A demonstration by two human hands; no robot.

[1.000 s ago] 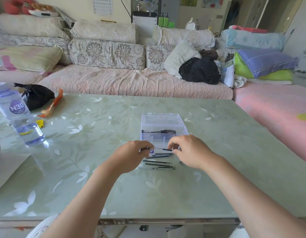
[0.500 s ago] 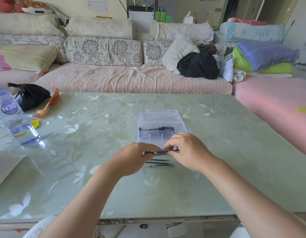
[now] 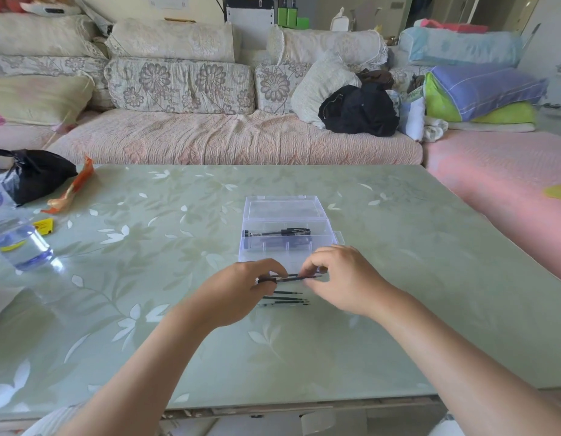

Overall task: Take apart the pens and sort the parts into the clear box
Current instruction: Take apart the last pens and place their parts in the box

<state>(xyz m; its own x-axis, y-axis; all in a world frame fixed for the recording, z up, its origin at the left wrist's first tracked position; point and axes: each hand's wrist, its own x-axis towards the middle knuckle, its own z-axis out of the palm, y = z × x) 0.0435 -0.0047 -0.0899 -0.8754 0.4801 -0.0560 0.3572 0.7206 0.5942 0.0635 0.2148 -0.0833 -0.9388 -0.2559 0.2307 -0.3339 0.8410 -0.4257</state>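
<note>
The left hand (image 3: 241, 291) and right hand (image 3: 339, 278) pinch opposite ends of one thin pen part (image 3: 293, 277) before the clear box (image 3: 285, 215).

A home living room: past the left hand (image 3: 241, 287) and right hand (image 3: 339, 278), across the table (image 3: 178, 357) with its green leaf-patterned glass top, runs a long sofa (image 3: 228, 136) with a pink quilted throw and floral back cushions (image 3: 178, 84). Beyond the right hand a black bag (image 3: 357, 111) lies on the seat, with pillows (image 3: 480, 89) and folded bedding stacked further right. Far left of the left hand sit a water bottle (image 3: 18, 243), a black plastic bag (image 3: 33, 174) and an orange wrapper (image 3: 71, 187). A wall calendar (image 3: 169, 0) hangs behind the sofa
</note>
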